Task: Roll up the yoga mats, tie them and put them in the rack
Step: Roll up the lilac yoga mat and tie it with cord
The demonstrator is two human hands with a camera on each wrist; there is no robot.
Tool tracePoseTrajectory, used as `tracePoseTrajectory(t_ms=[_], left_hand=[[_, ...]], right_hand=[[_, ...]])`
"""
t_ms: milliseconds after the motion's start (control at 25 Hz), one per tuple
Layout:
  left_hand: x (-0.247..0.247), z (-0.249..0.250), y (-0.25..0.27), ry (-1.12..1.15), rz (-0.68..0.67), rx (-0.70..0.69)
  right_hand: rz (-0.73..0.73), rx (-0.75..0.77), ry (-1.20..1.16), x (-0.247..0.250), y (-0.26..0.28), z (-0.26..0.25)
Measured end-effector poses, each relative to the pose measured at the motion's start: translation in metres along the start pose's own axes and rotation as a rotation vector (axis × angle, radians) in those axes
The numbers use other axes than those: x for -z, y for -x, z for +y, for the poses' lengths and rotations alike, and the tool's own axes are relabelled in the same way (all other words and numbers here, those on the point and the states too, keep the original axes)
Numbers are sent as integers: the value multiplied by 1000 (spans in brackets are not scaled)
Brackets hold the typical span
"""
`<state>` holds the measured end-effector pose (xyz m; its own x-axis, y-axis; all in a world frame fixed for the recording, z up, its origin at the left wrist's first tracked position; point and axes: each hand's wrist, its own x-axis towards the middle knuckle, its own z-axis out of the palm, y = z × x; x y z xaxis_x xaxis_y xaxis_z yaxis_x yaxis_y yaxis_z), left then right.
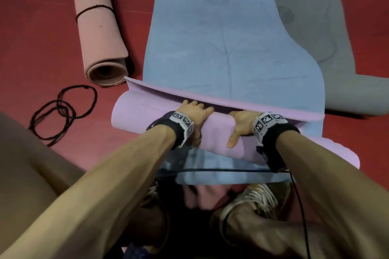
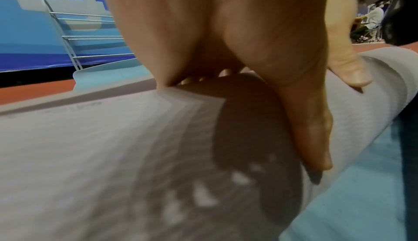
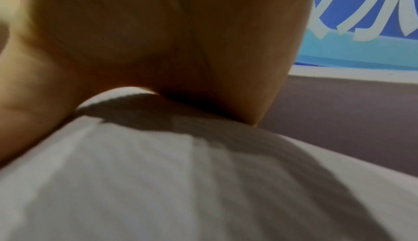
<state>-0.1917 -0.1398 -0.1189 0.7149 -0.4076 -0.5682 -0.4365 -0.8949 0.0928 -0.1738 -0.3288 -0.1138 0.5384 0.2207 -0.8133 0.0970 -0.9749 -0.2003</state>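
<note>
A blue yoga mat (image 1: 221,38) with a lilac underside lies flat on the red floor, its near end wound into a lilac roll (image 1: 143,118). My left hand (image 1: 194,120) and right hand (image 1: 237,128) grip the roll side by side near its middle. The fingers curl over its far side into the gap under a raised lilac fold (image 1: 168,91), and the thumbs press its near side. In the left wrist view my left hand (image 2: 237,57) covers the roll (image 2: 101,155). The right wrist view shows my right hand (image 3: 158,39) on the roll (image 3: 181,182).
A pink mat (image 1: 99,27), rolled and tied with a dark cord, lies to the left. Loose black cord loops (image 1: 63,109) lie on the floor beside it. A grey mat (image 1: 315,27) is spread to the right. A wire rack (image 2: 90,37) stands by the blue wall.
</note>
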Motion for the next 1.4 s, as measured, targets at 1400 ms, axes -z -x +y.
tracePoseTrajectory(t_ms=[1400], left_hand=[[18,-22,-27,207,132,47]], right_hand=[[479,-18,157,-10,-4,2]])
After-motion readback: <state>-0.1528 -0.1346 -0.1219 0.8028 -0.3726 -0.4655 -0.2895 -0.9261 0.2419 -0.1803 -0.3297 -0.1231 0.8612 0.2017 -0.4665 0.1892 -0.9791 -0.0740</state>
